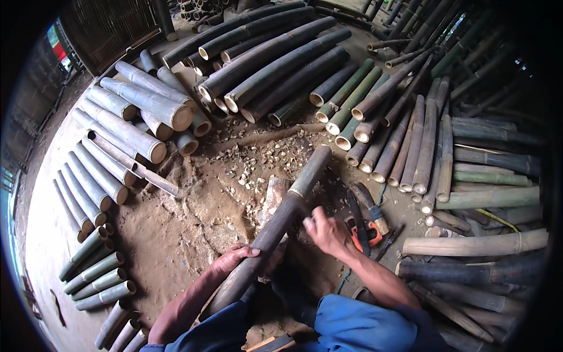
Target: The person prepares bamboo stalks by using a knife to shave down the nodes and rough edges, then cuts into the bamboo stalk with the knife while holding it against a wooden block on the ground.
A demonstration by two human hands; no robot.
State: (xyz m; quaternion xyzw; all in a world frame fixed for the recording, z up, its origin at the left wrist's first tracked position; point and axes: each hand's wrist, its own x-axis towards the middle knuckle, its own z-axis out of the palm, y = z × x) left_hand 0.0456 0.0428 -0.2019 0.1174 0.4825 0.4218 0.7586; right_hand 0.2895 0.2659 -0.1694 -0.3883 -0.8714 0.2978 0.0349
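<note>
A thick dark bamboo pole [267, 234] slants from near my lap up to the right. Its paler far end points away from me, and a ring-like joint shows partway along. My left hand [237, 256] is closed round the pole's near half, thumb on top. Just right of the pole is my right hand [325, 233], its fingers curled and partly smeared by motion. A dark blur lies between that hand and the pole; what the fingers hold, if anything, I cannot make out. Under the pole stands a pale, chipped wood block [274, 196].
Chips [240, 167] litter the dirt floor ahead. Right of my right hand lie a saw with an orange handle [368, 236] and a wooden-handled tool [369, 205]. Cut bamboo lengths [141, 141] line the left, long poles [281, 64] the back, and more bamboo [475, 242] the right.
</note>
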